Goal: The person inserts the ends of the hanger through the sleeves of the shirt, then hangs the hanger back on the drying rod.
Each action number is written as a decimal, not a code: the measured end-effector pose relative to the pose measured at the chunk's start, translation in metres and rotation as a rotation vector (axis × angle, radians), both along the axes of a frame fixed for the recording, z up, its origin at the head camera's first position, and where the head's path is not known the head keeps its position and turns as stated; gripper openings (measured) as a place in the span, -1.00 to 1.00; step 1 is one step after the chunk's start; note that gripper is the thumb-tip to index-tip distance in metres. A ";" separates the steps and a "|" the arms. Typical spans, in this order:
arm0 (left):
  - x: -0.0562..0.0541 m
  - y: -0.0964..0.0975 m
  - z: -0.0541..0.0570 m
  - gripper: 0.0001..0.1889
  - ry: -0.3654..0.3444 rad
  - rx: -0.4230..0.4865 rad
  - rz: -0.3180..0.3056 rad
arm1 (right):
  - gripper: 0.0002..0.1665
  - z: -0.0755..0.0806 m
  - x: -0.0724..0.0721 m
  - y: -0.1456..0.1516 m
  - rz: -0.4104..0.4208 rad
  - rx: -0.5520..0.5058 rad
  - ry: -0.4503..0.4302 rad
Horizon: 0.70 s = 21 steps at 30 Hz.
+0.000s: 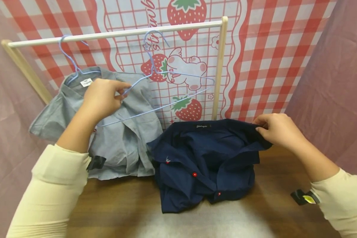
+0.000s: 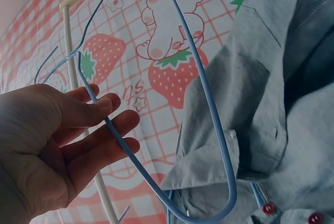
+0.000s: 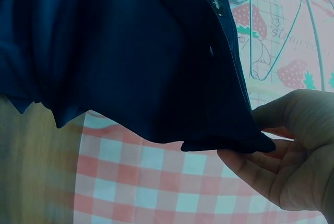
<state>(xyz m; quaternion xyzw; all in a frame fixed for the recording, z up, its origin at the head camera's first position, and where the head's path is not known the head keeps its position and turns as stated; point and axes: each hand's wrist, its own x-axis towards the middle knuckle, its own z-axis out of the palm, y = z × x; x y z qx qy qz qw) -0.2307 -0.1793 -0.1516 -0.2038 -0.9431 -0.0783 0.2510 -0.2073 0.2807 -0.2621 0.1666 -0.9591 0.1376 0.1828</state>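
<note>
Between thumb and fingers, my left hand [image 1: 102, 97] pinches one sloping arm of a blue wire hanger [image 2: 210, 98] that carries no garment. The hanger's hook overlaps the rail in the head view. My right hand [image 1: 278, 129] pinches the edge of a navy shirt [image 1: 184, 188] at its right shoulder end, lifting that corner. This shirt has red buttons and a dark neck label, and its lower part spreads over the wooden table. Behind my left hand, a grey shirt [image 1: 131, 138] hangs on another blue hanger [image 1: 66, 54].
A clothes rack spans the back, with a white rail [image 1: 116, 34] and wooden posts [image 1: 220, 69]. Behind it hangs a red-and-white checked strawberry cloth [image 1: 264, 56]. Pinkish fabric walls [image 1: 339, 89] stand at both sides of the wooden table [image 1: 122, 211].
</note>
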 end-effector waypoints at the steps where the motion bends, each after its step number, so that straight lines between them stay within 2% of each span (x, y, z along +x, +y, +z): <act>1: 0.002 -0.002 -0.001 -0.62 0.004 -0.005 0.001 | -0.82 0.000 0.000 0.000 0.000 -0.001 0.004; 7: 0.014 -0.012 -0.012 -0.65 0.066 0.004 -0.050 | -0.81 -0.002 0.003 0.001 0.010 -0.015 0.019; 13: 0.024 -0.018 -0.022 -0.58 0.059 0.008 -0.085 | -0.83 -0.002 0.006 0.003 0.021 -0.019 0.074; 21: 0.032 -0.016 -0.037 -0.60 0.120 -0.021 -0.174 | -0.82 -0.001 0.008 0.002 0.010 -0.021 0.095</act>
